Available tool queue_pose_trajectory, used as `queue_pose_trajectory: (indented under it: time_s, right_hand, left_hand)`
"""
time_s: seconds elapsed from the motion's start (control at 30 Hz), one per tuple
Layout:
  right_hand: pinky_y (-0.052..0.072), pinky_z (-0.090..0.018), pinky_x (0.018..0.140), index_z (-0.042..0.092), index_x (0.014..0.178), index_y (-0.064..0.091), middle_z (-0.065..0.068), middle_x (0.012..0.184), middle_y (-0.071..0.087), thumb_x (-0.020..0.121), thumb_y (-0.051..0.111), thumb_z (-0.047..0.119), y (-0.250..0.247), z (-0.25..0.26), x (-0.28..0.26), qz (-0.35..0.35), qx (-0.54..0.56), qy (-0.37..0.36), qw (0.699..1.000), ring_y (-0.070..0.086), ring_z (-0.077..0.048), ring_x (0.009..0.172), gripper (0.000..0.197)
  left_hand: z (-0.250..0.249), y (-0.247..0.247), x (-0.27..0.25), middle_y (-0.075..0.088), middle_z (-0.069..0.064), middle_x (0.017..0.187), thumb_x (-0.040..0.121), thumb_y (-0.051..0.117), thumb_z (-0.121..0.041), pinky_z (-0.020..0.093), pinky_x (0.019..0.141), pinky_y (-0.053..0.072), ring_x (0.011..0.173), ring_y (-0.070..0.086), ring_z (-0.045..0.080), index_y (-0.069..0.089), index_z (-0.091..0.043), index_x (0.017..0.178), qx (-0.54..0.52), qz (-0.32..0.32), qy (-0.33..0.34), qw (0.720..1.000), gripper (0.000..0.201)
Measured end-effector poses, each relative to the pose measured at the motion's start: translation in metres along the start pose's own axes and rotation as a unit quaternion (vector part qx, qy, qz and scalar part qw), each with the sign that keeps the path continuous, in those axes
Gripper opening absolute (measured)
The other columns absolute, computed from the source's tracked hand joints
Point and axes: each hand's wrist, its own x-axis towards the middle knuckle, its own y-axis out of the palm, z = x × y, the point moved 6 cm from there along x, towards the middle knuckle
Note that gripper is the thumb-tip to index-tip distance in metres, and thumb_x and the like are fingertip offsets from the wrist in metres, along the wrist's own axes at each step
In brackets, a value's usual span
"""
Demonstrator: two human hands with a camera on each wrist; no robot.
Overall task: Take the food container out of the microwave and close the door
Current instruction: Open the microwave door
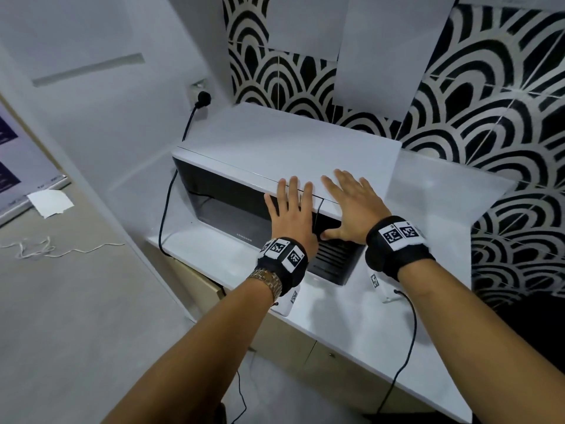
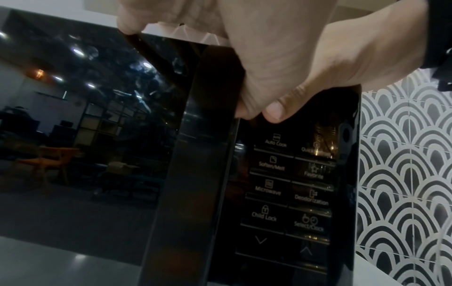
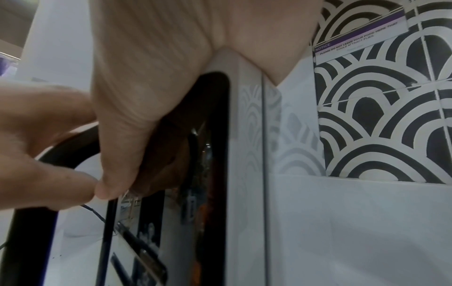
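Observation:
A white microwave with a black glass door stands on a white counter. The door appears to lie flush with the front. My left hand lies flat over the top front edge, fingers straight, above the door's right end. My right hand lies flat beside it on the top, its thumb touching the top of the black control panel. No food container shows in any view, and the dark door glass hides the inside.
A black power cord runs from a wall socket down the microwave's left side. A black-and-white patterned tile wall with paper sheets stands behind. Counter surface extends right and toward me. A white cable lies on the floor at left.

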Motion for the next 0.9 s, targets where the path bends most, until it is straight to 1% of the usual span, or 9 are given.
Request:
queue_pose_trajectory:
  time_s: [0.17,0.33,0.57,0.7,0.8,0.83,0.87,0.9]
  right_hand:
    - [0.006,-0.045,0.122,0.025,0.154,0.002,-0.01,0.163,0.002,0.062,0.071,0.068,0.0,0.001,0.0,-0.002,0.0,0.002,1.0,0.001,-0.023,0.15,0.123]
    - [0.007,-0.046,0.122,0.025,0.154,0.002,-0.01,0.163,0.002,0.063,0.072,0.067,-0.001,0.001,0.0,-0.002,0.003,0.003,1.0,0.001,-0.023,0.15,0.122]
    - [0.006,-0.046,0.122,0.025,0.154,0.002,-0.009,0.163,0.001,0.063,0.072,0.066,0.0,0.0,0.0,-0.001,0.01,0.005,1.0,0.0,-0.022,0.15,0.122]
    - [0.006,-0.046,0.122,0.025,0.154,0.003,-0.009,0.163,0.002,0.062,0.072,0.067,0.001,0.0,0.0,-0.007,0.011,0.004,1.0,0.0,-0.022,0.15,0.122]
    - [0.007,-0.047,0.122,0.025,0.154,0.004,-0.01,0.163,0.003,0.062,0.072,0.066,0.001,-0.001,0.0,-0.012,0.011,0.002,1.0,0.002,-0.023,0.15,0.122]
    - [0.007,-0.047,0.122,0.025,0.154,0.004,-0.01,0.163,0.004,0.062,0.072,0.066,0.002,-0.001,0.001,-0.013,0.011,0.001,1.0,0.002,-0.023,0.15,0.121]
    - [0.007,-0.047,0.122,0.025,0.154,0.004,-0.01,0.163,0.003,0.062,0.073,0.066,0.002,-0.001,0.001,-0.011,0.012,0.002,1.0,0.002,-0.023,0.15,0.121]
    - [0.006,-0.046,0.122,0.025,0.154,0.004,-0.01,0.163,0.003,0.062,0.073,0.066,0.002,-0.002,0.001,-0.009,0.012,0.002,1.0,0.002,-0.022,0.15,0.122]
  left_hand:
    - [0.001,0.002,0.0,0.001,0.014,0.161,0.069,0.076,-0.037,0.064,0.116,0.0,0.147,-0.008,0.037,0.006,-0.018,0.15,0.005,-0.004,-0.003,1.0,0.109]
    - [0.001,0.002,0.001,0.001,0.013,0.161,0.07,0.075,-0.04,0.062,0.116,-0.002,0.148,-0.009,0.035,0.006,-0.019,0.151,0.003,-0.008,-0.002,1.0,0.109]
    - [-0.001,-0.003,-0.002,0.003,0.012,0.161,0.069,0.074,-0.036,0.06,0.117,-0.002,0.148,-0.008,0.034,0.009,-0.019,0.15,-0.017,-0.015,-0.003,1.0,0.105]
    - [0.0,-0.004,-0.003,0.004,0.011,0.161,0.069,0.074,-0.032,0.059,0.118,-0.001,0.148,-0.007,0.032,0.011,-0.02,0.15,-0.031,-0.023,-0.002,0.999,0.103]
    - [-0.002,-0.004,-0.004,0.006,0.01,0.161,0.071,0.072,-0.032,0.058,0.118,-0.002,0.149,-0.006,0.032,0.012,-0.02,0.15,-0.036,-0.028,-0.005,0.999,0.1]
    - [-0.001,-0.006,-0.01,0.007,0.01,0.161,0.072,0.068,-0.029,0.058,0.118,-0.001,0.149,-0.005,0.031,0.014,-0.02,0.15,-0.04,-0.036,-0.01,0.999,0.095]
    - [0.004,-0.008,-0.019,0.01,0.009,0.161,0.07,0.064,-0.022,0.058,0.118,0.0,0.149,-0.003,0.03,0.018,-0.019,0.148,-0.051,-0.049,-0.015,0.997,0.091]
    - [0.011,-0.009,-0.03,0.014,0.009,0.16,0.064,0.059,-0.014,0.058,0.119,0.003,0.149,-0.001,0.029,0.024,-0.018,0.146,-0.066,-0.066,-0.02,0.995,0.089]
